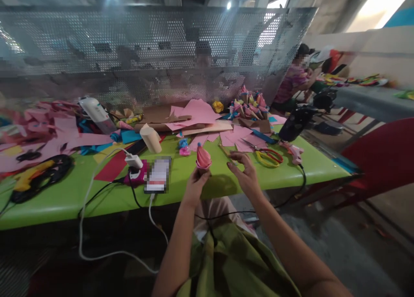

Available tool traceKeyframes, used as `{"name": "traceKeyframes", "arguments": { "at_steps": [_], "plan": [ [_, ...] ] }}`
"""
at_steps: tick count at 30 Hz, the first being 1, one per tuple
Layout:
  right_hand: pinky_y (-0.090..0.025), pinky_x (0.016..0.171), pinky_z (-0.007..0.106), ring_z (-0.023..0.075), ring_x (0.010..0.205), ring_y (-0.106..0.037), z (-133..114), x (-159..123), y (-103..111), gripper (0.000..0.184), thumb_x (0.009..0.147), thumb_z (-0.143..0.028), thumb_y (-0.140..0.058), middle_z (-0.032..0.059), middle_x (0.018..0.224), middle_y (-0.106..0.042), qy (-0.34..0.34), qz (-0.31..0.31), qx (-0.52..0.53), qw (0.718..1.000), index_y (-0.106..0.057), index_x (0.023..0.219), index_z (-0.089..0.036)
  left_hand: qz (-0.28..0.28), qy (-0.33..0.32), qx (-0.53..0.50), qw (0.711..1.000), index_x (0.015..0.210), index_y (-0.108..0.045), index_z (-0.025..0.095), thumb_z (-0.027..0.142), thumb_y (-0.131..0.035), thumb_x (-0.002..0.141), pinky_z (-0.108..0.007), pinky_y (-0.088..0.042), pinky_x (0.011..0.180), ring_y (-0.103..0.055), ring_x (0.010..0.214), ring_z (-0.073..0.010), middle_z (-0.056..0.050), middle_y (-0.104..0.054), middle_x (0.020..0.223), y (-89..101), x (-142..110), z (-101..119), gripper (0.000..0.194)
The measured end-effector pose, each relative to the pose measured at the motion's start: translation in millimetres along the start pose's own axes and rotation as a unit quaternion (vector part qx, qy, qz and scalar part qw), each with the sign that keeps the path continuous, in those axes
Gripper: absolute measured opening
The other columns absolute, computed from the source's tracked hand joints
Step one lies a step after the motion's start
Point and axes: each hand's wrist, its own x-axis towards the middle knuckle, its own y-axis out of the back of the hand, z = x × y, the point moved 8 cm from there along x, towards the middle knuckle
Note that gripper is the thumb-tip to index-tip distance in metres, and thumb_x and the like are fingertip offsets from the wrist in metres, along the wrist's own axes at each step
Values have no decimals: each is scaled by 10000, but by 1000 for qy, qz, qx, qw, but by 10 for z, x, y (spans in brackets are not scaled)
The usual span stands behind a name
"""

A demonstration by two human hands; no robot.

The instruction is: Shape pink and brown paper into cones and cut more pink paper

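head view: the left hand [196, 186] is closed round the base of a pink cone [203, 156], tip up; the right hand [245, 171], half open, looks empty. a phone [158, 175] lies left of the left hand, scissors [262, 151] just right of the right, paper [237, 136] beyond.

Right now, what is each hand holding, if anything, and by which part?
The left hand holds the pink paper piece by its lower end, nearest the person; the right hand appears to hold nothing.
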Motion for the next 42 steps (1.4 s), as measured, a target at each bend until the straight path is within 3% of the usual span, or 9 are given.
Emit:
{"name": "traceKeyframes", "arguments": {
  "at_steps": [4,7,10,13,18,26,33,37,42],
  "plan": [
    [-493,809,378,222,854,-642,477,-46,134,275,818,-431,-670,66,986,-702,-84,-22,5,996,-677,996,-223,-20,22,-86,996,975,-754,152,370,-874,688,-253,-416,700,-507,681,-102,6,-635,746,48,0,7,380],
    [-486,727,339,199,755,-614,683,-112,182,296,807,-438,-661,37,857,-671,-119,-30,14,992,-674,1002,-216,-47,40,-127,990,999,-745,125,475,-820,751,-265,-428,677,-491,655,-105,-24,-642,773,4,-16,44,435],
    [-478,718,327,192,734,-602,695,-156,169,278,819,-421,-654,21,816,-658,-109,-48,-4,993,-678,1011,-222,-54,51,-141,987,946,-733,108,573,-657,873,-278,-428,637,-468,611,-111,-49,-640,765,-39,-30,80,476],
    [-482,719,326,191,729,-608,642,-168,145,254,819,-396,-646,24,834,-667,-98,-58,-13,993,-680,1003,-224,-35,53,-137,989,866,-717,117,501,-591,940,-268,-410,606,-430,561,-101,-35,-611,707,-31,-34,92,410],
    [-487,706,327,193,714,-612,585,-154,138,232,815,-382,-637,32,838,-679,-88,-58,-8,994,-682,975,-220,-18,69,-129,989,781,-686,124,472,-563,962,-251,-380,577,-370,507,-90,9,-509,582,-16,-43,81,411],
    [-472,706,339,205,723,-625,572,-166,151,225,823,-396,-642,32,803,-683,-81,-54,-6,995,-698,954,-222,-57,76,-121,988,746,-668,150,556,-433,990,-224,-313,503,-253,440,-93,57,-332,446,-107,-84,162,528],
    [-508,713,331,185,742,-645,348,-91,46,178,810,-403,-720,36,895,-734,-57,-61,118,989,-727,868,-235,-31,112,-87,989,679,-611,173,579,-450,978,-229,-308,477,-227,411,-86,57,-343,430,-105,-83,117,530],
    [-531,742,335,192,790,-664,2,-42,-156,168,844,-398,-724,42,866,-731,-17,-85,158,984,-751,837,-232,-8,131,-85,988,699,-618,170,576,-481,967,-225,-304,457,-265,415,-84,49,-377,466,-71,-62,71,505],
    [-559,844,364,209,950,-686,-449,-202,-396,275,956,-357,-600,86,1102,-721,78,-115,117,983,-732,1174,-254,34,93,-63,993,816,-651,183,545,-576,925,-226,-361,495,-381,482,-89,24,-508,594,72,-23,38,385]
  ]
}}
